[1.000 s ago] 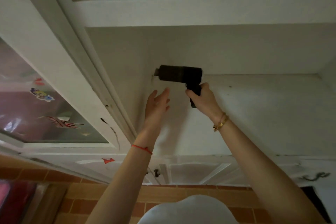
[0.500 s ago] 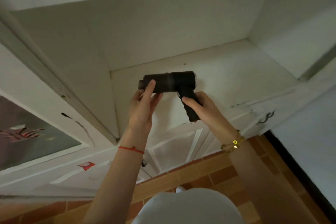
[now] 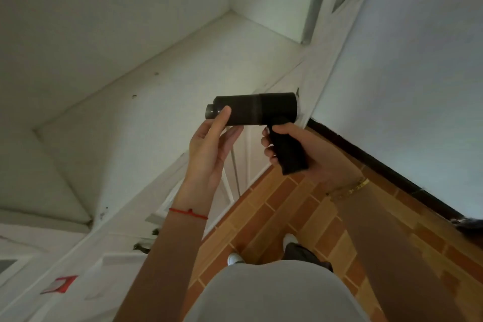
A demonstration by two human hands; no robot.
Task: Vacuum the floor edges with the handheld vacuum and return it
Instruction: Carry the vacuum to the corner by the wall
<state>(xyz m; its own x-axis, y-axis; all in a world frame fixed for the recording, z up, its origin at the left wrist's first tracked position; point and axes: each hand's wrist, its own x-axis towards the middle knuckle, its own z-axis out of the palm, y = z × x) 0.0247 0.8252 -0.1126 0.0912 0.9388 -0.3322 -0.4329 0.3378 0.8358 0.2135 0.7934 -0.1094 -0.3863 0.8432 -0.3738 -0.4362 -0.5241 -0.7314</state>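
Note:
The black handheld vacuum (image 3: 257,109) is a short cylinder with a pistol grip, held level in front of me with its nozzle pointing left. My right hand (image 3: 292,148) is wrapped around the grip below the body. My left hand (image 3: 213,144) supports the nozzle end from underneath, thumb lying on the barrel. The vacuum hangs in the air over the front edge of the white cabinet shelf (image 3: 162,102), touching nothing else.
White cabinet doors with dark handles (image 3: 142,246) stand below the shelf. The floor (image 3: 287,206) is orange brick-pattern tile. A pale wall (image 3: 407,81) with a dark baseboard (image 3: 379,162) runs along the right. My feet show at bottom centre.
The vacuum has come out of the shelf recess towards me and to the right. My left hand went from empty to holding its nozzle end. The view has swung right and down.

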